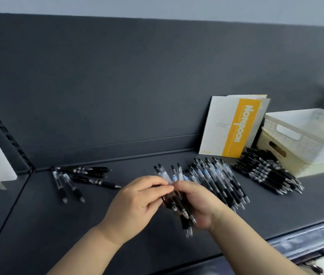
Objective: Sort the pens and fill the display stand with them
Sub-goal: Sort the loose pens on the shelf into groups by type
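On the shelf at six o'clock, right hand grips a bundle, left hand pinches its tops: sorting, I'd judge, next pen for the heap at two o'clock or the strays at ten.

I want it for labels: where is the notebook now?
In the head view, the notebook leans on the back wall at the right, just left of the white baskets.

Both hands — left hand, right hand — grip a pen bundle.
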The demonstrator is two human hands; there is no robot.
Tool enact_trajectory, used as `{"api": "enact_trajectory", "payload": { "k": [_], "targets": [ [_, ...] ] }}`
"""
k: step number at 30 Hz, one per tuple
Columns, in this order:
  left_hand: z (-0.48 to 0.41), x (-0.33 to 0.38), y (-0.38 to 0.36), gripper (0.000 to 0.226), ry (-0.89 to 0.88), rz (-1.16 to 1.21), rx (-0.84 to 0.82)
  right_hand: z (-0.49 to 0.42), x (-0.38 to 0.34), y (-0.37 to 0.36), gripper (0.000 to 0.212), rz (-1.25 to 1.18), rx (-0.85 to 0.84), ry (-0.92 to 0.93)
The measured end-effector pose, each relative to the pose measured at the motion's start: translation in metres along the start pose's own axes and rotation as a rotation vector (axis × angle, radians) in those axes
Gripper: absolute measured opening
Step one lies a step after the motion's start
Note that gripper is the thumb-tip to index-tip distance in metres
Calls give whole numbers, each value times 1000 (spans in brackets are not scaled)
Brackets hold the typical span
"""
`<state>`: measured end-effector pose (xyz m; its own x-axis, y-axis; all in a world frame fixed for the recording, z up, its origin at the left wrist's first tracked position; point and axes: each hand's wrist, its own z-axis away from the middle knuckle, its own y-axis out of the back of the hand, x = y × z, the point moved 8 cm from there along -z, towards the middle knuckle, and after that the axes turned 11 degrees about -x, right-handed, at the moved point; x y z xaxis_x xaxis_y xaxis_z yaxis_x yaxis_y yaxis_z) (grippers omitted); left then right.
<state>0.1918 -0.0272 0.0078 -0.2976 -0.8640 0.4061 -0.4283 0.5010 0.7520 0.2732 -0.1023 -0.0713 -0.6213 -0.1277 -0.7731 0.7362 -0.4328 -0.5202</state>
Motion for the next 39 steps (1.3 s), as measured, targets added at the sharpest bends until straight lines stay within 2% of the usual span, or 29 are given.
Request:
{"api": "enact_trajectory", "payload": {
  "k": [2,4,5,7,8,10,11,13,15,18,21,24,28,33,39],
  "targets": [
    [-13,-1,-1,25,129,165,98,14,-20,27,15,70,139,71],
    [-21,-14,-7,15,357,394,202,31,-42,58,15,175,267,125],
    [-24,-22,-17,19,498,507,208,39,-54,74,16,285,339,134],
    [-27,-34,-44,26,713,685,171,52,-77,101,34,649,472,104],
    [-29,-38,-59,23,794,778,156,54,-85,107,36,854,503,68],
    [-31,-39,-83,17,914,919,128,52,-90,116,24,1162,522,-29],
    [-32,-40,-93,15,957,938,116,51,-89,115,20,1260,511,-89],
    [-29,-44,-109,13,1029,918,85,47,-86,109,27,1382,488,-155],
    [-26,-45,-119,13,1073,892,56,44,-86,107,35,1437,475,-148],
    [-24,-47,-126,16,1106,852,45,45,-95,110,37,1393,506,-100],
    [-27,-49,-130,15,1115,821,40,45,-104,110,15,1409,496,-47],
    [-32,-50,-133,13,1132,796,41,43,-105,108,30,1512,469,-54],
    [-44,-48,-134,9,1104,747,41,44,-105,108,26,1568,441,-6],
    [-60,-40,-132,10,1054,701,24,47,-106,114,29,1534,495,63],
    [-55,-38,-137,15,1133,803,29,51,-105,127,30,1558,529,57]
  ]
}}
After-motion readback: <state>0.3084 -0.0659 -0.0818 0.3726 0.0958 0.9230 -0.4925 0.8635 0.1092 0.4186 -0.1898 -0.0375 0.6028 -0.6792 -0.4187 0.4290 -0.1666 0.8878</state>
